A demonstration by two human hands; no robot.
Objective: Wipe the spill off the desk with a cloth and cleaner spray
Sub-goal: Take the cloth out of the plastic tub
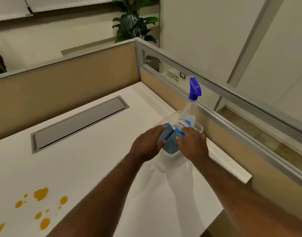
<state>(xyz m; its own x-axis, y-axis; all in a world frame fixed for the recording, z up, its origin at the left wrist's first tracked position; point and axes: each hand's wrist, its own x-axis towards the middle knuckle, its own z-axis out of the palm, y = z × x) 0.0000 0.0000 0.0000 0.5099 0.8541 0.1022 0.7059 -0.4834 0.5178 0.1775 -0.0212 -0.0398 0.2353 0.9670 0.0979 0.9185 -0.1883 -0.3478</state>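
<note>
Orange-yellow drops of the spill (40, 194) lie scattered on the white desk (78, 159) at the lower left. At the desk's right side stands a clear plastic bin (170, 165). Inside it are a folded blue cloth (169, 142) and a clear spray bottle (189, 113) with a blue trigger head, upright against the partition. My left hand (146, 142) rests on the cloth's left side, fingers spread over it. My right hand (193, 142) lies on the cloth's right side, at the bottle's base. Whether either hand grips the cloth is unclear.
A grey cable hatch (78, 124) is set into the desk at the back left. Tan partition walls (64, 86) with metal rails enclose the desk behind and to the right. A white ledge (230, 166) runs along the right partition. Plants (131, 19) stand beyond.
</note>
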